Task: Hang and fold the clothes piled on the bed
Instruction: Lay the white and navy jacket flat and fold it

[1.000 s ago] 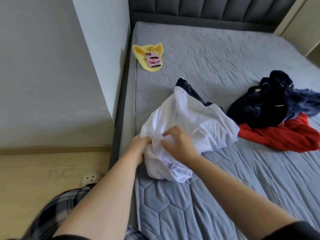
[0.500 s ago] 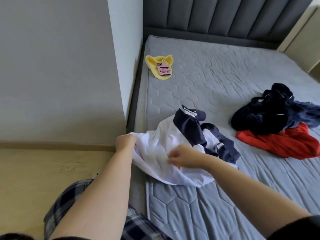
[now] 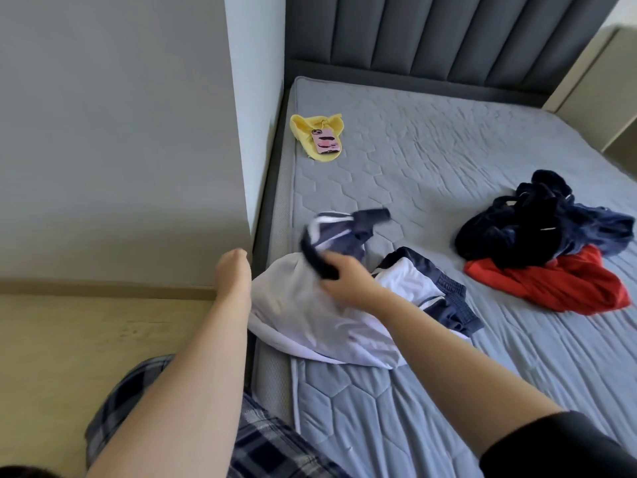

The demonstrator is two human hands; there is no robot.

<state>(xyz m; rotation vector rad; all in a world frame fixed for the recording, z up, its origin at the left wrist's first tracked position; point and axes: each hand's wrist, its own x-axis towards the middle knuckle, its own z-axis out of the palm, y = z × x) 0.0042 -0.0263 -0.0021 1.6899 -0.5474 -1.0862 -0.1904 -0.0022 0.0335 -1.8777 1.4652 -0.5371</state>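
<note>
A white shirt with navy trim [image 3: 310, 315] lies crumpled at the near left edge of the grey mattress [image 3: 431, 160]. My right hand [image 3: 348, 282] grips a dark navy band of this shirt and holds it raised, with a navy sleeve blurred behind it. My left hand [image 3: 234, 267] is closed at the shirt's left edge beside the wall corner; its fingers are hidden. Farther right on the bed sits a heap of dark navy clothes [image 3: 537, 222] on top of a red garment [image 3: 565, 291].
A yellow cloth [image 3: 303, 127] with a pink phone [image 3: 325, 141] on it lies near the padded grey headboard [image 3: 448, 36]. A grey wall [image 3: 120, 132] juts out left of the bed. Wooden floor [image 3: 86, 339] and my checked trousers [image 3: 262, 439] are below.
My right hand has lifted the navy part of the shirt up and to the left, spreading the garment. My left hand has pulled the white edge left toward the wall corner.
</note>
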